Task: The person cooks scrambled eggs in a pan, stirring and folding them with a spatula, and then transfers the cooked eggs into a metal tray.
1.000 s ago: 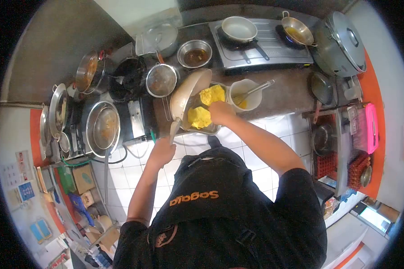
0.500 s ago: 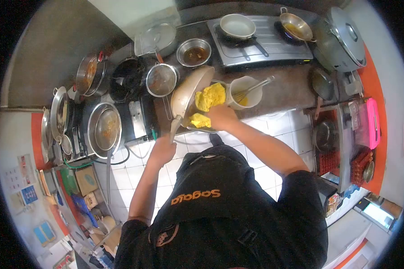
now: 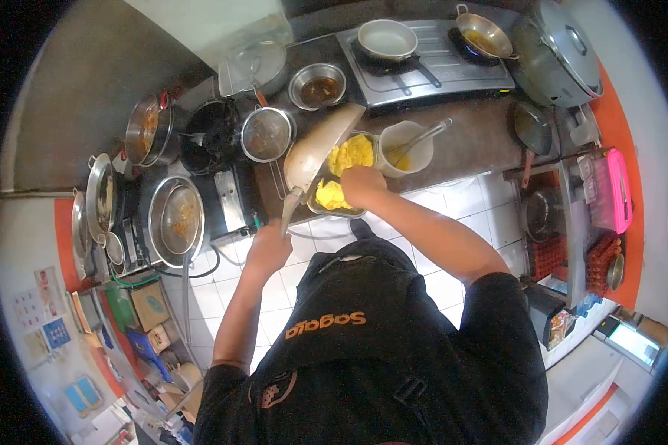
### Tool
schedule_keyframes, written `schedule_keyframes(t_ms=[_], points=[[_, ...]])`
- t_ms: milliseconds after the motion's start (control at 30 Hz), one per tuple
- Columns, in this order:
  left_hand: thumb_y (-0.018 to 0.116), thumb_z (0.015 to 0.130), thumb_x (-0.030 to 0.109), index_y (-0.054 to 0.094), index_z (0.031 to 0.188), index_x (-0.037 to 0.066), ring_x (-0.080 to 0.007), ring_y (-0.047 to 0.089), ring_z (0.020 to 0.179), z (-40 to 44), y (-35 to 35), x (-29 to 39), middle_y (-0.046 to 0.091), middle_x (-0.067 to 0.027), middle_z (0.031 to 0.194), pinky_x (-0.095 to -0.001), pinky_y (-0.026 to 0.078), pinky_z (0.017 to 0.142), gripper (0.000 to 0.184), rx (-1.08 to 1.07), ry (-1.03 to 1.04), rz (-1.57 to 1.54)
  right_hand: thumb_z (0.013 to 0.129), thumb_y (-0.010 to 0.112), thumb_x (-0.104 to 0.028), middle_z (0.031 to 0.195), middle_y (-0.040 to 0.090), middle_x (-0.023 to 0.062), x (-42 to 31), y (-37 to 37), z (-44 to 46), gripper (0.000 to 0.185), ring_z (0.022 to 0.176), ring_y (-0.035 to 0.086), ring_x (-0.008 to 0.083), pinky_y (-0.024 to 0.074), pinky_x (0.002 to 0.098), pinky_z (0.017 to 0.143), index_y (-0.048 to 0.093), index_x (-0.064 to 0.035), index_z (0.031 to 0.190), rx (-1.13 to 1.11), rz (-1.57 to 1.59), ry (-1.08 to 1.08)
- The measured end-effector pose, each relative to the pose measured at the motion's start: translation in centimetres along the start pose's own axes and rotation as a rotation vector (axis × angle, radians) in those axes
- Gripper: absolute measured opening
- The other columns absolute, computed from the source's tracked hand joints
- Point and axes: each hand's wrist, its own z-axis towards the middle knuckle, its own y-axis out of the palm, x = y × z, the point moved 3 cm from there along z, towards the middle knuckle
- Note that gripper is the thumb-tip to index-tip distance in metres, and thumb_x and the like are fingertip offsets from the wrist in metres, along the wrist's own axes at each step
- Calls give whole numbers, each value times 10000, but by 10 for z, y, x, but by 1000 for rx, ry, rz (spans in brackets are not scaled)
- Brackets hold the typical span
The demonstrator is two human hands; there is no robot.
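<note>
My left hand point(image 3: 269, 251) is closed round the handle of a pale frying pan point(image 3: 313, 148), which is tipped steeply on its side. Just right of the pan, a rectangular metal tray point(image 3: 358, 211) holds yellow cooked egg point(image 3: 351, 153), with a second piece nearer me. Over the tray's right side, my right hand point(image 3: 361, 185) is curled close to the egg. Its fingertips face away, so whatever it grips is hidden. Beside the tray stands a white container point(image 3: 416, 157) with a wire whisk point(image 3: 427, 136) leaning in yellow liquid.
Behind sits a gas stove point(image 3: 430, 63) with a white pan point(image 3: 387, 40) and a smaller metal pan point(image 3: 484, 37) over a blue flame. A sieve point(image 3: 267, 134) and a bowl of brown liquid point(image 3: 318, 86) lie left of it. A large pot point(image 3: 557, 59) stands at right.
The frying pan has tipped further upright. The egg sits lower and flatter in the tray, and my right hand has shifted slightly left. My left hand keeps its hold.
</note>
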Motion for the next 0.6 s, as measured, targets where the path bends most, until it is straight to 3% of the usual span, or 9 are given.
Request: schedule_keyframes(t_ms=[67, 167, 267, 367, 467, 600], points=[[547, 796, 155, 515, 913, -64, -479, 561, 802, 4, 1, -1, 581, -297, 810, -527, 443, 747, 250, 19, 18, 4, 789, 529, -129, 914, 662, 205, 19, 11, 5, 218, 863, 659, 329, 528, 427, 724, 676, -5, 890, -44, 24, 13], [535, 792, 144, 515, 914, -65, -483, 564, 785, 10, 7, -10, 580, -300, 788, -531, 448, 735, 243, 40, 64, -11, 781, 540, -125, 919, 663, 202, 25, 3, 2, 214, 872, 657, 332, 528, 426, 736, 673, -2, 895, -38, 28, 2], [537, 793, 143, 516, 907, -68, -482, 566, 790, 13, 7, -11, 583, -299, 791, -531, 450, 735, 241, 2, 43, 39, 774, 544, -115, 922, 661, 210, 24, -2, 11, 206, 876, 657, 335, 529, 426, 738, 673, -1, 887, 69, 83, 49], [564, 800, 146, 510, 942, -51, -450, 578, 863, 17, 7, -16, 596, -282, 873, -509, 453, 789, 249, -46, -6, 79, 778, 542, -113, 923, 656, 222, 32, 24, 24, 203, 879, 654, 344, 528, 430, 742, 672, 0, 884, 82, 142, 175], [564, 807, 148, 512, 937, -55, -451, 576, 872, 16, 2, -17, 594, -284, 888, -507, 453, 791, 247, -63, -15, 85, 783, 544, -124, 931, 653, 228, 47, 42, 23, 209, 879, 649, 356, 525, 443, 747, 670, 2, 892, -49, 109, 89], [568, 815, 162, 511, 930, -67, -456, 565, 895, 10, -6, -18, 587, -294, 904, -502, 445, 795, 263, -11, 2, -1, 766, 550, -114, 940, 647, 237, 44, 37, 0, 214, 890, 642, 365, 521, 445, 758, 665, 12, 894, 25, 120, 76]])
